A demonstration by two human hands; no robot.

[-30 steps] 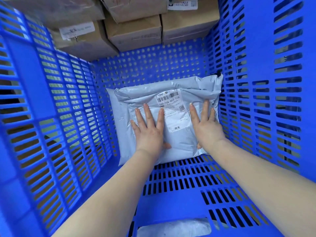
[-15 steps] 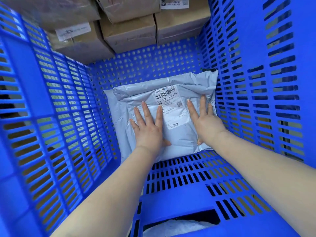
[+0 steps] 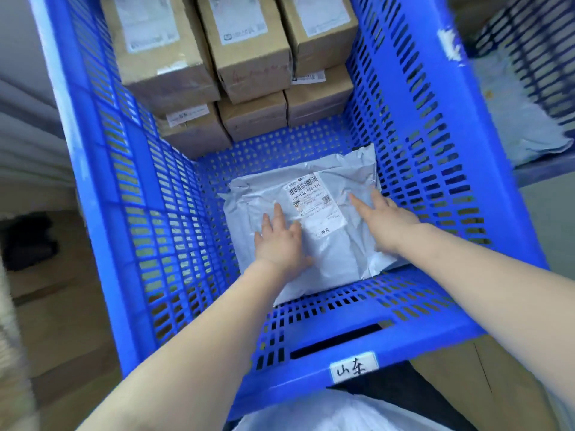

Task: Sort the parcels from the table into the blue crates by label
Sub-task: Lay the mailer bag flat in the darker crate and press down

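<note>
A grey plastic mailer parcel (image 3: 336, 253) with a white barcode label lies flat on the floor of a blue slatted crate (image 3: 130, 213), at its near end. My left hand (image 3: 278, 241) rests on the parcel's left half with fingers straight. My right hand (image 3: 384, 220) lies on its right half, fingers extended toward the label. Both arms reach down over the crate's near rim. A white tag with handwritten characters (image 3: 353, 370) is stuck on the crate's near wall.
Several brown cardboard boxes (image 3: 249, 57) are stacked two high at the crate's far end. Another grey mailer (image 3: 326, 415) shows below the crate's near wall. At the right, more grey mailers (image 3: 525, 126) lie on a table beside a second blue crate (image 3: 535, 42).
The view has pulled back and up, so the crate's rim and tag now show. Both hands have stayed flat on the parcel, looking slightly lifted and further apart.
</note>
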